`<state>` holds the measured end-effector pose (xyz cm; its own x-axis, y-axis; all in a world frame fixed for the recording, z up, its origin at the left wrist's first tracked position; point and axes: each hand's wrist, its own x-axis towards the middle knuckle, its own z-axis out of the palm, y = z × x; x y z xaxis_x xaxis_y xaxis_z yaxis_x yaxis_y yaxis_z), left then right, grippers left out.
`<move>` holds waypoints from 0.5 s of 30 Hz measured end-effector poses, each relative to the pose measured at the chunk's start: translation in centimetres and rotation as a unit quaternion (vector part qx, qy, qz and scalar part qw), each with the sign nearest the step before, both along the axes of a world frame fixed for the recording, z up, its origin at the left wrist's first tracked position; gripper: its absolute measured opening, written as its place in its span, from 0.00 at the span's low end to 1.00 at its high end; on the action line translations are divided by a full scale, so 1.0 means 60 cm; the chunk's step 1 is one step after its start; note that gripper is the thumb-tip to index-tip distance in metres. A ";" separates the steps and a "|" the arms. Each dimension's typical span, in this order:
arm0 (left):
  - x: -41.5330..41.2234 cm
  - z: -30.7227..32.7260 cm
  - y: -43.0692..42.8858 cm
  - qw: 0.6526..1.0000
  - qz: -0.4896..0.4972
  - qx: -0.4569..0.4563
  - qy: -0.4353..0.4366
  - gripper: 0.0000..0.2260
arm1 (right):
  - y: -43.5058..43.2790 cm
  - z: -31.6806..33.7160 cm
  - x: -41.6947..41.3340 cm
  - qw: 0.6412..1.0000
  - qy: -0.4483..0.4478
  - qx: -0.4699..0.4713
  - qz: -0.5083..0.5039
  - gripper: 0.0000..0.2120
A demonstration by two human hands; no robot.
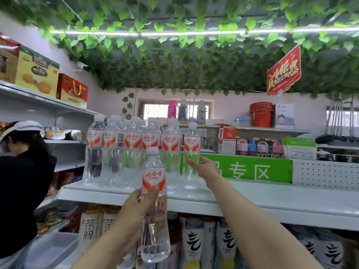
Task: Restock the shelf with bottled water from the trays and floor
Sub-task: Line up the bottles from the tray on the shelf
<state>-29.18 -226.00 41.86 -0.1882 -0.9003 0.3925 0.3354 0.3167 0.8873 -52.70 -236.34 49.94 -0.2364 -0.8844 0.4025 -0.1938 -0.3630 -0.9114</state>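
Observation:
My left hand grips a clear water bottle with a red and white label and white cap, held upright in front of the white shelf. Several matching bottles stand in a cluster on the left part of that shelf. My right hand reaches over the shelf with straight fingers touching the rightmost standing bottle.
A green sign runs along the back of the shelf right of the bottles. Tea and other drink bottles fill the shelf below. A person in black with a white cap stands at the left by side shelves.

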 end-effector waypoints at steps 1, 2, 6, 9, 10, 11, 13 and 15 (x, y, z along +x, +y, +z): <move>0.002 0.000 0.002 1.000 0.004 0.003 -0.003 0.39 | 0.002 0.000 0.001 1.000 0.015 0.005 -0.010 0.44; 0.004 0.000 0.006 1.000 0.003 0.003 -0.004 0.39 | 0.005 0.000 0.003 0.999 0.029 0.014 -0.020 0.44; 0.011 -0.002 0.014 1.000 -0.022 0.003 -0.012 0.29 | 0.034 -0.005 0.010 0.995 0.064 0.032 -0.069 0.40; 0.011 0.001 0.025 0.999 -0.035 0.000 -0.009 0.29 | 0.076 -0.020 0.015 0.990 0.060 -0.018 -0.128 0.34; 0.009 0.003 0.032 0.999 -0.040 0.001 -0.005 0.29 | 0.096 -0.026 0.019 0.990 0.047 -0.025 -0.128 0.32; 0.006 0.004 0.035 0.999 -0.046 0.004 0.001 0.30 | 0.117 -0.032 0.024 0.993 0.032 -0.023 -0.112 0.31; -0.002 0.010 0.042 0.998 -0.057 0.011 0.015 0.32 | 0.168 -0.047 0.038 0.999 0.009 -0.006 -0.053 0.28; -0.014 0.015 0.046 0.998 -0.060 0.020 0.028 0.37 | 0.224 -0.064 0.053 1.000 0.008 0.018 0.012 0.27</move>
<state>-30.01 -223.24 42.78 -0.2748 -0.8879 0.3690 0.4188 0.2349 0.8771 -49.51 -222.93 46.12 -0.2085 -0.9040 0.3732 -0.1995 -0.3342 -0.9211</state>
